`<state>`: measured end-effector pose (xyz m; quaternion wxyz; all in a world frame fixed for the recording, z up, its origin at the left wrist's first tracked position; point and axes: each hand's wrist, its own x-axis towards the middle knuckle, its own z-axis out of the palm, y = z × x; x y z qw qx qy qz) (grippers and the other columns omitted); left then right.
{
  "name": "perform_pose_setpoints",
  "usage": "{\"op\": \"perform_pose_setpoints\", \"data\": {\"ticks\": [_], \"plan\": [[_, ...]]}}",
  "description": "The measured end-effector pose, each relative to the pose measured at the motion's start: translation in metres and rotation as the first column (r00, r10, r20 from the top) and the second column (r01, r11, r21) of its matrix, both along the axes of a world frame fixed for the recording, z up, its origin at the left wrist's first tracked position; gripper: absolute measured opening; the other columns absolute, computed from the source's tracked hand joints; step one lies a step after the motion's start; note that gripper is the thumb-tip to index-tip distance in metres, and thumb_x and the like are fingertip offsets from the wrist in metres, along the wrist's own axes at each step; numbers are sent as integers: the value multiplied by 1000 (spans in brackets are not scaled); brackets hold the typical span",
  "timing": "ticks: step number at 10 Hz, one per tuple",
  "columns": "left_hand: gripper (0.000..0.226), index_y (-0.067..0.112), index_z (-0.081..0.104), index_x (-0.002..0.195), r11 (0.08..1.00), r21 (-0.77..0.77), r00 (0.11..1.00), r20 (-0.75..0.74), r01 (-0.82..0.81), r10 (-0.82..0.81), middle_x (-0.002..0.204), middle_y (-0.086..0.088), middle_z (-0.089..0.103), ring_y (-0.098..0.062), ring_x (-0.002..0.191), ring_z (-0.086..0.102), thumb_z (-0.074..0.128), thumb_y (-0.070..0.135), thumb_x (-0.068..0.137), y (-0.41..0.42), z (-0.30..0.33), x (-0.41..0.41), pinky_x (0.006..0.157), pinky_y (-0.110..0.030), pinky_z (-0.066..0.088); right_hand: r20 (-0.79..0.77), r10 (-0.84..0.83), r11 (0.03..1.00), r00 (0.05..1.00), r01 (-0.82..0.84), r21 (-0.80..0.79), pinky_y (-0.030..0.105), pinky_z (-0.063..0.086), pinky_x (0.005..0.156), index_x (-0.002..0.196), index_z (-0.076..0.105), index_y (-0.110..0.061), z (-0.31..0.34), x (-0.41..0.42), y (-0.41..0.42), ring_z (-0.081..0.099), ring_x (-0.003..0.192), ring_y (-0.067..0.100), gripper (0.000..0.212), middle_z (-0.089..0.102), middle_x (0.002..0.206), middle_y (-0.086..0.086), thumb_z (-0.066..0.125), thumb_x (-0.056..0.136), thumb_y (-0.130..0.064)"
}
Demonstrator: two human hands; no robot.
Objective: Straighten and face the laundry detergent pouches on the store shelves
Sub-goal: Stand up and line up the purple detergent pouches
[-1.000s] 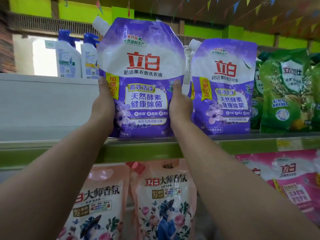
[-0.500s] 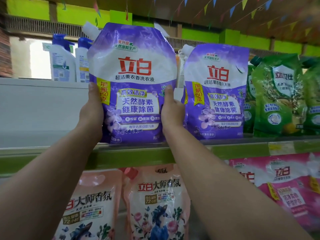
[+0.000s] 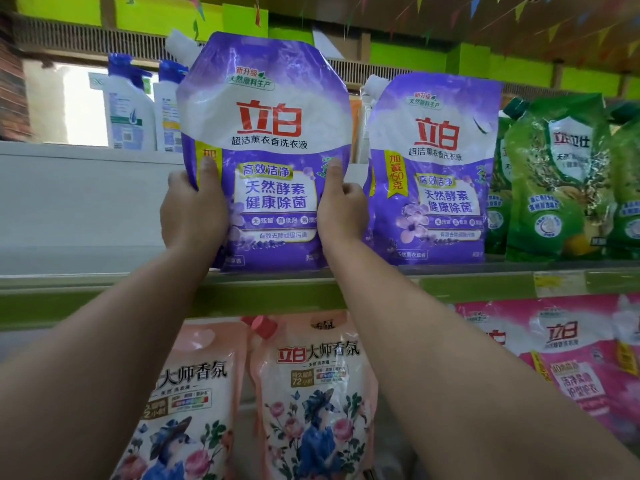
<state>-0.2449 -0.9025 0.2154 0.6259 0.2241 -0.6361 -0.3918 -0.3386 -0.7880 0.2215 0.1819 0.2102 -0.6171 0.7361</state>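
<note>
A purple pouch [image 3: 266,150] is being gripped at both lower side edges on the upper shelf [image 3: 381,289]. It is being pinched on its left edge by the left hand [image 3: 192,211], thumb laid on the front panel, the other fingers wrapped behind and hidden. Its right edge is being pinched by the right hand [image 3: 341,209], thumb on the front, fingers curled at the side. The pouch is being held upright, label facing out, white spout [image 3: 180,46] at its top left corner; its base is being kept at the shelf's front lip, and contact with the shelf cannot be told.

Just beside it to the right, a 2nd purple pouch [image 3: 436,168] is being shown standing upright on the same shelf, face out, apart from the held one by a narrow gap. Further right, green pouches [image 3: 557,174] are being shown standing close together. Behind and left, 2 white bottles with blue caps [image 3: 131,105] are being seen.

On the lower shelf, 2 peach pouches [image 3: 311,393] with floral print are being shown side by side beneath the arms, and pink pouches [image 3: 568,348] are being seen to the right, leaning.
</note>
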Motion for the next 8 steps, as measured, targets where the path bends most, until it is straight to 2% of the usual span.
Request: {"op": "perform_pose_setpoints", "data": {"ticks": [1, 2, 3, 4, 5, 7, 8], "plan": [[47, 13, 48, 122, 997, -69, 1000, -8, -20, 20, 121, -7, 56, -25, 109, 54, 40, 51, 95, 7, -3, 1, 95, -39, 43, -32, -63, 998, 998, 63, 12, 27, 30, 54, 95, 49, -17, 0, 2, 1, 50, 69, 9, 43, 53, 78, -9, 41, 92, -59], [65, 18, 27, 148, 996, -82, 999, 19, -43, 45, 140, -10, 41, -26, 127, 44, 43, 50, 94, 17, -7, 5, 106, -48, 38, -113, -113, 992, 987, 118, 37, 30, 35, 66, 107, 48, -14, -3, 6, 2, 56, 93, 22, 38, 59, 105, 3, 44, 94, -50], [70, 19, 15, 153, 981, -179, 995, 53, -77, 88, 148, -13, 31, -29, 135, 35, 44, 47, 95, 30, -15, 10, 109, -50, 32, -233, -147, 985, 961, 165, 58, 32, 37, 85, 127, 46, -8, -9, 14, 6, 49, 114, 25, 46, 52, 125, 9, 46, 95, -40], [69, 21, 14, 154, 960, -264, 985, 116, -96, 131, 158, -16, 16, -30, 145, 17, 45, 43, 97, 44, -25, 13, 115, -45, 20, -369, -173, 970, 913, 222, 96, 27, 34, 88, 132, 43, -7, -22, 22, 12, 45, 118, 24, 48, 48, 130, 11, 48, 95, -37], [67, 25, 13, 154, 947, -314, 965, 217, -75, 148, 162, -11, 3, -25, 148, 5, 44, 45, 97, 59, -35, 14, 116, -42, 14, -481, -142, 958, 865, 243, 153, 24, 32, 92, 135, 41, -5, -37, 30, 20, 43, 121, 23, 51, 46, 132, 11, 51, 94, -33], [63, 31, 15, 153, 953, -301, 938, 336, 17, 89, 162, -8, -2, -25, 149, -1, 39, 49, 98, 86, -43, 23, 116, -44, 10, -455, -68, 956, 888, 189, 225, 24, 30, 91, 140, 37, -9, -45, 53, 38, 40, 126, 20, 55, 43, 136, 8, 51, 94, -36], [60, 32, 17, 153, 951, -310, 937, 336, 19, 91, 162, -8, -1, -25, 149, -1, 37, 48, 98, 102, -42, 37, 116, -44, 10, -463, -66, 942, 884, 209, 265, 33, 29, 105, 143, 34, -10, -42, 68, 56, 34, 132, 22, 58, 39, 142, 8, 49, 94, -37]]}}
